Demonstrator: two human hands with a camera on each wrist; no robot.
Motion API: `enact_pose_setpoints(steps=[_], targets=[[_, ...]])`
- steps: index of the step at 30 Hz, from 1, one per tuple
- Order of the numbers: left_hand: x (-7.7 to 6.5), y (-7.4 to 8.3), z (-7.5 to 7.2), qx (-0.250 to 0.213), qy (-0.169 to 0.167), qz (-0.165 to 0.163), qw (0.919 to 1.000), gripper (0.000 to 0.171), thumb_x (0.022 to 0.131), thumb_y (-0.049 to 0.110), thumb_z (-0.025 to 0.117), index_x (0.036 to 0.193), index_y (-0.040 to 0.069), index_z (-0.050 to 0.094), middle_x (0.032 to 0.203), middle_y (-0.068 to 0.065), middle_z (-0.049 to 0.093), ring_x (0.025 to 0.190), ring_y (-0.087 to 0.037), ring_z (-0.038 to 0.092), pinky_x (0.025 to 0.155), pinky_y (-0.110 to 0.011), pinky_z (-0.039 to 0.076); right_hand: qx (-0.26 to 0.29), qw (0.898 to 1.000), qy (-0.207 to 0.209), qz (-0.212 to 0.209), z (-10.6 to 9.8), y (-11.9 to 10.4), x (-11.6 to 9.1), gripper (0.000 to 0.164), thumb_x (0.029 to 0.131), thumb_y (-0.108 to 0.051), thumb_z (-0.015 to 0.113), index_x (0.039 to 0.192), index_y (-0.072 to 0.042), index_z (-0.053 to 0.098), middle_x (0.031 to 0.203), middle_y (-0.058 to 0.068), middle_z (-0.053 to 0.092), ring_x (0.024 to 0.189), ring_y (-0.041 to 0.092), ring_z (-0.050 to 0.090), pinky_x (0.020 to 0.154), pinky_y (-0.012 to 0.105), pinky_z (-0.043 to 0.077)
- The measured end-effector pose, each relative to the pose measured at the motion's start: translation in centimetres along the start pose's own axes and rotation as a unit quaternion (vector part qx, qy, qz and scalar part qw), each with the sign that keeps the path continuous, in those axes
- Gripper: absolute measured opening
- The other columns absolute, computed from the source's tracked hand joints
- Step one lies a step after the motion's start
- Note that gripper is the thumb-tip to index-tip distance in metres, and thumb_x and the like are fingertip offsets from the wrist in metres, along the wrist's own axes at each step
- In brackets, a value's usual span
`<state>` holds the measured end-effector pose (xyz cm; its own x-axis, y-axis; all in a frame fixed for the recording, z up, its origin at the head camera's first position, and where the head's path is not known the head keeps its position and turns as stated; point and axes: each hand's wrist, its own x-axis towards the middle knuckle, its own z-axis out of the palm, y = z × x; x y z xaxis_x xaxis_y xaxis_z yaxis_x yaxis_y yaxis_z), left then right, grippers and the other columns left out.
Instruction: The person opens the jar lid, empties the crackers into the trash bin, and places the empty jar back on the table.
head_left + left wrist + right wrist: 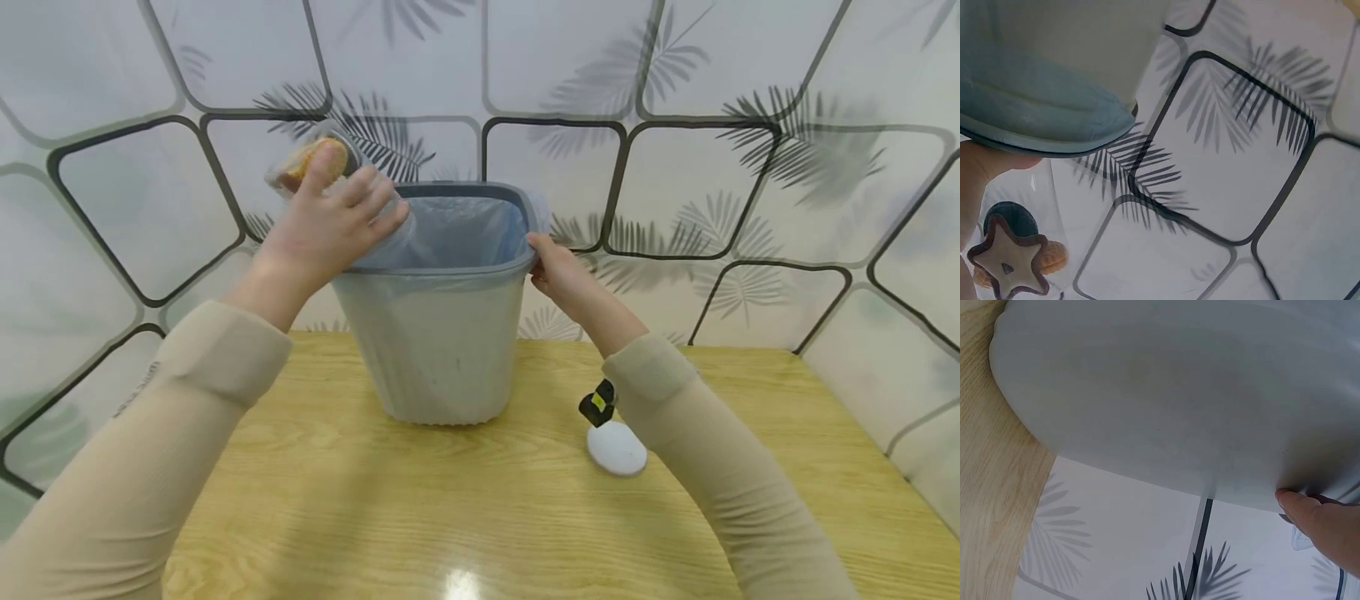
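Observation:
A grey-white trash bin (442, 342) stands upright, its dark grey rim (465, 271) holding a translucent bluish liner (468, 229). My left hand (330, 221) is at the bin's left rim and holds a clear plastic package (277, 175) with a yellow-orange piece (326, 158) inside. In the left wrist view, a brown-edged star-shaped piece (1010, 259), a dark round piece (1013, 219) and an orange piece (1054, 257) show at the package. My right hand (558, 275) grips the right rim between thumb and fingers; some fingertips are hidden under it.
On the wooden table (420, 517), right of the bin, lie a white disc (617, 447) and a small black object (597, 403) with a yellow mark, partly behind the right sleeve (675, 400). A leaf-patterned wall (555, 167) rises close behind the bin.

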<state>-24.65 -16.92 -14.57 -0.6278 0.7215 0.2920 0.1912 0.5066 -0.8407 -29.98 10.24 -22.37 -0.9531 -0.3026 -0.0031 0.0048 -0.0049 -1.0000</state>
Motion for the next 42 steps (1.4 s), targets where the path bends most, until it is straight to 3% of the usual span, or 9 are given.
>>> enact_pose_setpoints(steps=[7,13,19,21,24,28,30,35,42], targets=[[-1.0,-1.1,0.8,-0.175,0.089,-0.194,0.9612,0.078,0.066,0.016,0.076,0.13,0.015,0.032,0.126,-0.015,0.032,0.114,-0.035,0.027,0.096,-0.056,0.014,0.0,1.0,0.008,-0.001,0.0,0.0,0.2,0.06,0.096,-0.034,0.028,0.14,0.0,0.008,0.144,0.017,0.011,0.131,0.022,0.011,0.104,0.032,0.013],[-1.8,-1.5,2.0,-0.287,0.185,-0.3,0.891,0.084,0.057,0.024,0.081,0.128,0.009,0.038,0.119,-0.02,0.04,0.106,-0.038,0.034,0.087,-0.052,0.027,0.004,1.0,0.017,-0.004,0.0,-0.1,0.3,0.059,0.096,-0.034,0.029,0.14,0.0,0.01,0.144,0.016,0.014,0.131,0.022,0.013,0.104,0.034,0.013],[-2.1,-1.6,2.1,-0.403,0.174,-0.391,0.8092,0.089,0.06,0.031,0.081,0.132,0.005,0.035,0.121,-0.019,0.041,0.112,-0.032,0.034,0.095,-0.04,0.026,-0.005,1.0,0.018,0.001,0.1,0.0,0.2,0.06,0.095,-0.035,0.029,0.14,0.0,0.009,0.144,0.016,0.013,0.131,0.023,0.012,0.104,0.033,0.014],[-2.0,-1.6,1.9,-0.423,0.163,-0.4,0.7967,0.089,0.062,0.031,0.08,0.134,0.007,0.033,0.126,-0.015,0.039,0.117,-0.027,0.032,0.099,-0.035,0.022,-0.006,1.0,0.019,0.003,0.1,0.0,0.2,0.061,0.095,-0.036,0.03,0.14,0.0,0.009,0.144,0.017,0.012,0.131,0.024,0.011,0.103,0.033,0.015],[-1.6,-1.5,1.7,-0.387,0.167,-0.341,0.8401,0.085,0.062,0.024,0.081,0.132,0.007,0.036,0.127,-0.015,0.039,0.119,-0.028,0.032,0.1,-0.04,0.02,-0.011,1.0,0.02,0.004,0.1,-0.1,0.2,0.063,0.095,-0.037,0.03,0.14,0.0,0.008,0.144,0.017,0.01,0.131,0.025,0.01,0.103,0.032,0.015],[-1.2,-1.0,1.5,-0.215,0.108,-0.173,0.9552,0.077,0.067,0.006,0.075,0.133,0.013,0.035,0.132,-0.013,0.036,0.124,-0.03,0.025,0.1,-0.054,0.007,-0.013,1.0,0.019,0.004,0.1,-0.1,0.2,0.063,0.095,-0.038,0.029,0.141,-0.001,0.008,0.145,0.016,0.01,0.131,0.024,0.01,0.103,0.032,0.015],[-0.8,-0.8,1.5,-0.116,0.069,-0.067,0.9886,0.076,0.07,-0.003,0.069,0.134,0.018,0.035,0.136,-0.008,0.032,0.128,-0.027,0.019,0.098,-0.058,0.002,-0.008,1.0,0.022,0.004,0.1,0.0,0.3,0.061,0.095,-0.037,0.029,0.141,-0.001,0.01,0.144,0.016,0.013,0.131,0.023,0.011,0.103,0.032,0.015],[0.1,-0.4,1.5,0.074,0.031,0.14,0.987,0.076,0.073,-0.007,0.066,0.135,0.024,0.034,0.139,-0.003,0.027,0.13,-0.024,0.015,0.099,-0.057,0.005,-0.001,1.0,0.02,0.0,0.3,0.2,0.3,0.058,0.095,-0.035,0.029,0.14,-0.001,0.015,0.142,0.015,0.019,0.131,0.021,0.014,0.104,0.033,0.015],[0.9,-0.3,1.0,0.092,0.017,0.181,0.9791,0.074,0.075,-0.003,0.067,0.136,0.023,0.033,0.139,-0.004,0.027,0.13,-0.025,0.015,0.098,-0.058,0.007,-0.002,1.0,0.017,-0.008,0.3,0.3,0.4,0.058,0.095,-0.035,0.028,0.14,-0.001,0.015,0.142,0.016,0.018,0.131,0.022,0.014,0.104,0.033,0.014]])
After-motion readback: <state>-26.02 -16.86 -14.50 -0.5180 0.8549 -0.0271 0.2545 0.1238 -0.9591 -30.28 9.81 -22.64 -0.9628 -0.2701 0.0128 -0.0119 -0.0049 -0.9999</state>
